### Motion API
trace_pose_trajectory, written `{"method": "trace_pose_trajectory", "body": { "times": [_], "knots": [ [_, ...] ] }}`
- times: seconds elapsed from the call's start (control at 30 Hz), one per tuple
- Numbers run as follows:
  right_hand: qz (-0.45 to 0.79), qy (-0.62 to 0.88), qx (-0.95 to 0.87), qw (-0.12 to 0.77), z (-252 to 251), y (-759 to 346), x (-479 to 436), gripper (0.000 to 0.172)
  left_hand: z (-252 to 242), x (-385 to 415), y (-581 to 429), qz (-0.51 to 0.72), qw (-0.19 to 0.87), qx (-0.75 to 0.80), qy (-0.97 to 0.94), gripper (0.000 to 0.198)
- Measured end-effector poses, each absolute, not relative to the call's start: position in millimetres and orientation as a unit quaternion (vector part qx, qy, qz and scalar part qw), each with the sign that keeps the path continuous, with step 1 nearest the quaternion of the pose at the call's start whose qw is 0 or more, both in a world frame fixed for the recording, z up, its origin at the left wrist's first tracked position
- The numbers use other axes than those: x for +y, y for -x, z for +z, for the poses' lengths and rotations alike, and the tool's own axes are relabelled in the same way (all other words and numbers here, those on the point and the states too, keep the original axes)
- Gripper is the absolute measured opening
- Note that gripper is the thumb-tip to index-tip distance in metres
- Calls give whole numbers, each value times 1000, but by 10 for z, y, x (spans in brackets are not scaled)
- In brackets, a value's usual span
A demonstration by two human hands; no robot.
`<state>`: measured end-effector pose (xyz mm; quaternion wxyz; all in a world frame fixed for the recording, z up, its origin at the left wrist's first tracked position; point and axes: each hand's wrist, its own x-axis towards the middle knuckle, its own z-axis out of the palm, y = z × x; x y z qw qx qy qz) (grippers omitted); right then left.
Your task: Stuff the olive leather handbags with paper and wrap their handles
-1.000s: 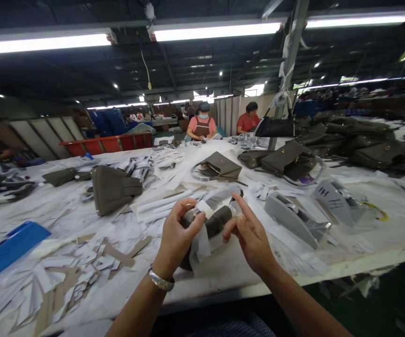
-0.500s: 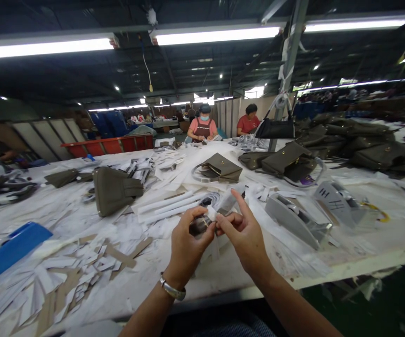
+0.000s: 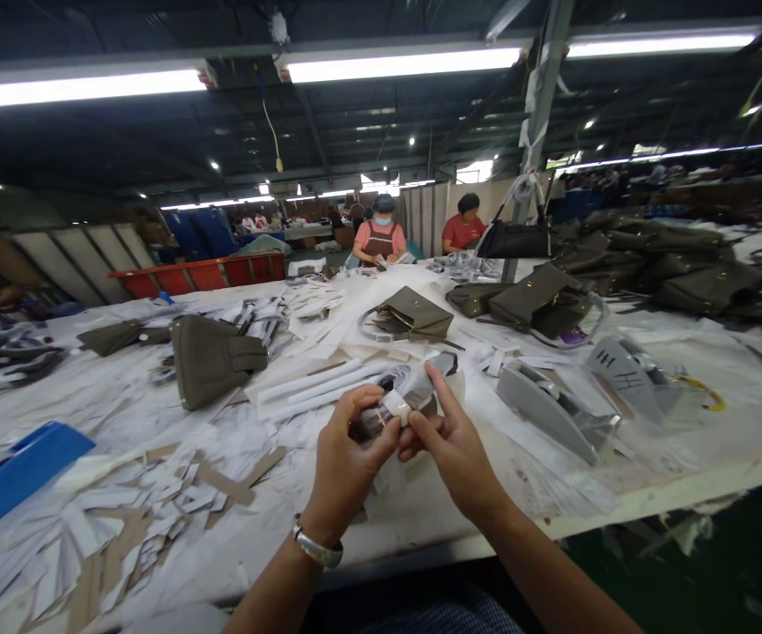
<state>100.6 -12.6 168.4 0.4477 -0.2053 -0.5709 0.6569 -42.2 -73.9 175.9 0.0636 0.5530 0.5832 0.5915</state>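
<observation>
Near the table's front edge, my left hand [image 3: 341, 467] is closed around a brown bag strap [image 3: 368, 424] that looks covered in clear film. A small white wrapping piece [image 3: 395, 405] sits around the strap between my hands. My right hand [image 3: 463, 462] pinches at this white piece with its thumb and curled fingers, while its index finger stretches along the strap's wrapped grey far part. Its exact grip under the fingers is partly hidden. Just beyond, a brown handbag [image 3: 417, 314] with a looped handle lies on the table.
Paper and card strips [image 3: 116, 519] litter the left front, beside a blue tray-like piece [image 3: 20, 475]. Grey tape dispensers [image 3: 549, 405] stand at the right. An upright brown bag [image 3: 205, 361] is at left, a bag pile [image 3: 658, 255] at far right. Two people [image 3: 381, 242] sit opposite.
The white piece now shows larger and flatter around the strap. My right fingers have shifted slightly down and left along it; the index finger rests lower. The view has moved slightly.
</observation>
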Motion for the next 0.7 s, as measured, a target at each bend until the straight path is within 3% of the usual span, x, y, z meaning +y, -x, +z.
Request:
{"method": "trace_pose_trajectory", "body": {
  "times": [0.2,0.4,0.7],
  "knots": [
    [662,157,-580,448,1726,-1101,-237,75,1790,-726,458,584,92,596,-543,30],
    [676,156,-573,436,1784,-1161,-274,81,1805,-727,421,590,105,587,-544,31],
    [639,240,-587,435,1664,-1068,-113,86,1880,-775,422,583,208,588,-521,38]
  ]
}}
